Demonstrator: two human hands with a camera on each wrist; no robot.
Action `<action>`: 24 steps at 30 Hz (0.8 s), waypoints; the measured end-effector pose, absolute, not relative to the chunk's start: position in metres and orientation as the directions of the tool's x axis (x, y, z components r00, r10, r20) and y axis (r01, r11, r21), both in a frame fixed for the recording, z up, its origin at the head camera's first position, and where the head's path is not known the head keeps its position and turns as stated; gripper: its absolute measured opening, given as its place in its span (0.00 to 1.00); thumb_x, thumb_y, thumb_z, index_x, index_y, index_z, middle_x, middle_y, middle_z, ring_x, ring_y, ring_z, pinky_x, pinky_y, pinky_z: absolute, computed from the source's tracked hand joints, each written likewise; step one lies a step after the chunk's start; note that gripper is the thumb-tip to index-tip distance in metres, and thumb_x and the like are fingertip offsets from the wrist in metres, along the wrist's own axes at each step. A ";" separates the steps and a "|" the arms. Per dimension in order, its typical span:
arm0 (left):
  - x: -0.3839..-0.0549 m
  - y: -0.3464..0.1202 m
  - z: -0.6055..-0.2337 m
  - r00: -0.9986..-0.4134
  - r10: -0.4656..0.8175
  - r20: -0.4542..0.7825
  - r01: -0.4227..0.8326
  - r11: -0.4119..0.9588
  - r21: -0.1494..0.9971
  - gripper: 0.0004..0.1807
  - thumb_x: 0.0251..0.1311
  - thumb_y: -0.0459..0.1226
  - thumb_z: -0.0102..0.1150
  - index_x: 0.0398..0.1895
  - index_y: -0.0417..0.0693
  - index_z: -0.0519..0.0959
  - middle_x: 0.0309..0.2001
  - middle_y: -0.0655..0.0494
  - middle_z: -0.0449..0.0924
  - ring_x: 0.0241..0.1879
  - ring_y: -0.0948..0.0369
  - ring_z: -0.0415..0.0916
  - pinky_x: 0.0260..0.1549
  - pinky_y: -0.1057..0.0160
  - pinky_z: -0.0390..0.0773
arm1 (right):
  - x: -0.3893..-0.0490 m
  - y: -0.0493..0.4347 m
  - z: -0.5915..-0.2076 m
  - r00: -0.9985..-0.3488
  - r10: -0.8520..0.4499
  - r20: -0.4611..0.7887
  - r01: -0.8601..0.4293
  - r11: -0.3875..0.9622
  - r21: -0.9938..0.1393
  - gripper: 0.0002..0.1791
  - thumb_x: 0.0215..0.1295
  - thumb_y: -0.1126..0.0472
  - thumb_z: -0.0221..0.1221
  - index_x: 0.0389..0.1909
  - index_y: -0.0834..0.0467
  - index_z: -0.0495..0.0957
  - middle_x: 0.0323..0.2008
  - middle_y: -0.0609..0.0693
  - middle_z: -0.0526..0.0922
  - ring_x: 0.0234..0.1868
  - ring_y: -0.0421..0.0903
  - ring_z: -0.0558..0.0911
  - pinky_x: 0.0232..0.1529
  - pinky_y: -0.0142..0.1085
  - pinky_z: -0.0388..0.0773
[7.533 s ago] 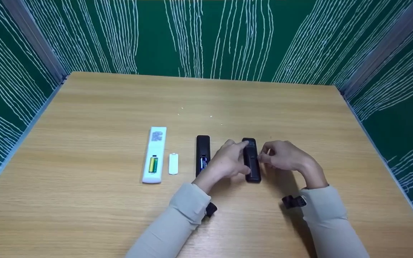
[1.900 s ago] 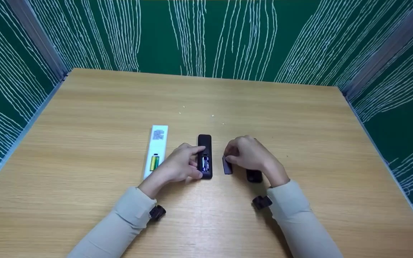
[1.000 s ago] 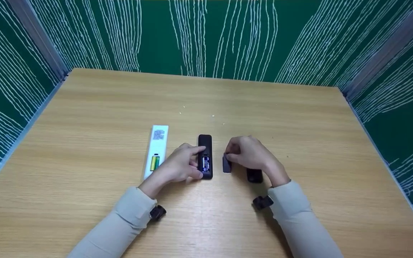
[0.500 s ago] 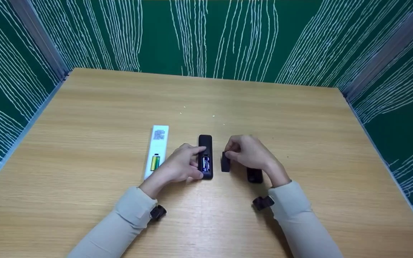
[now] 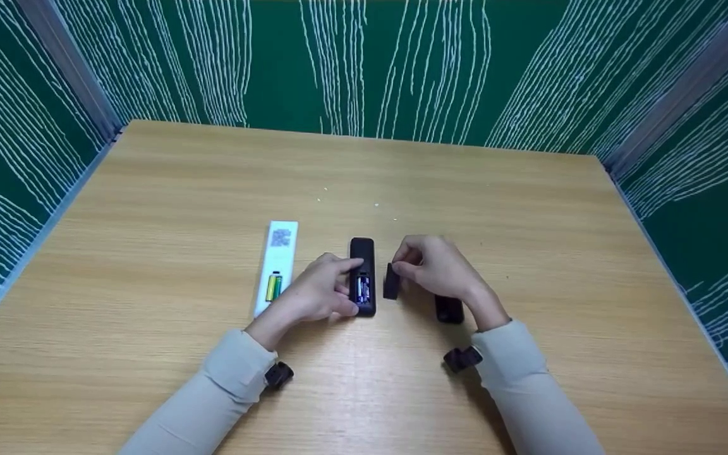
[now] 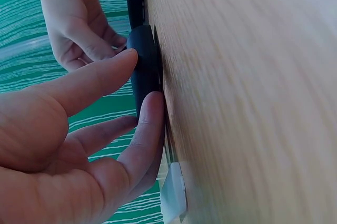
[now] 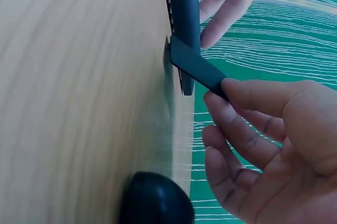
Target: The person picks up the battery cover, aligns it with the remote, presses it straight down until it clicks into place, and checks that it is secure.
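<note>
My left hand (image 5: pixel 320 287) holds a black remote control (image 5: pixel 362 253) face down on the table, one fingertip on its back and the thumb at its lower left edge. Two blue batteries (image 5: pixel 363 289) show in its uncovered compartment. Just right of it, my right hand (image 5: pixel 436 268) pinches a black battery cover (image 5: pixel 391 282) by its far end, between thumb and fingertips. In the right wrist view the cover (image 7: pixel 195 65) slants, its free end overlapping the remote control (image 7: pixel 185 13). The left wrist view has my left fingers around the remote control (image 6: pixel 143 71).
On the left lies a white remote control (image 5: pixel 283 249) with yellow and green batteries (image 5: pixel 273 287) in its uncovered compartment, partly behind my left hand. A second black remote control (image 5: pixel 449 310) is mostly hidden under my right hand. Small white specks (image 5: pixel 376 205) dot the wooden table (image 5: pixel 181 189).
Both hands have moved left from the right-hand black remote control. My right hand has picked up the black cover and, over the last second, brought it slightly left and tilted it. My left hand stays still.
</note>
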State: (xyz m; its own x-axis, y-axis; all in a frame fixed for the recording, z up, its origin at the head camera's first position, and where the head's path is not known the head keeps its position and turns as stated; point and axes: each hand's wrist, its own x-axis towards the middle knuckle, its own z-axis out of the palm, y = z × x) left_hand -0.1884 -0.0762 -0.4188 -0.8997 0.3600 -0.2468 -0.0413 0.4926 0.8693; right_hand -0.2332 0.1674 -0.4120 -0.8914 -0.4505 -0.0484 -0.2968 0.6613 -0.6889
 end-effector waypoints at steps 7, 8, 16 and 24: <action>-0.189 -0.076 -0.420 -0.903 0.365 -0.226 -0.004 0.519 0.854 0.53 0.46 0.17 0.73 0.80 0.42 0.66 0.58 0.40 0.70 0.48 0.55 0.83 0.44 0.65 0.87 | -0.234 0.165 -0.412 -0.905 -0.426 0.006 -0.310 0.648 -0.696 0.03 0.72 0.61 0.67 0.38 0.57 0.86 0.32 0.47 0.88 0.32 0.44 0.82 0.34 0.35 0.78; -0.189 -0.076 -0.420 -0.903 0.364 -0.227 -0.005 0.521 0.854 0.53 0.46 0.17 0.73 0.80 0.42 0.66 0.58 0.40 0.70 0.48 0.55 0.83 0.44 0.65 0.87 | -0.234 0.165 -0.412 -0.906 -0.424 0.010 -0.310 0.645 -0.698 0.03 0.72 0.61 0.67 0.38 0.57 0.86 0.32 0.47 0.89 0.32 0.43 0.82 0.34 0.35 0.78; -0.190 -0.073 -0.419 -0.893 0.377 -0.245 -0.029 0.497 0.867 0.55 0.46 0.17 0.73 0.82 0.43 0.64 0.61 0.40 0.68 0.50 0.53 0.83 0.45 0.65 0.88 | -0.231 0.165 -0.407 -0.913 -0.407 0.009 -0.284 0.622 -0.730 0.03 0.71 0.60 0.68 0.39 0.56 0.86 0.32 0.46 0.89 0.33 0.45 0.84 0.33 0.34 0.78; -0.189 -0.075 -0.420 -0.898 0.365 -0.246 -0.033 0.501 0.865 0.55 0.45 0.16 0.73 0.81 0.43 0.64 0.59 0.39 0.68 0.48 0.53 0.83 0.45 0.64 0.88 | -0.231 0.155 -0.405 -0.904 -0.428 -0.008 -0.280 0.606 -0.745 0.03 0.71 0.60 0.68 0.39 0.55 0.86 0.32 0.46 0.89 0.34 0.44 0.84 0.34 0.36 0.78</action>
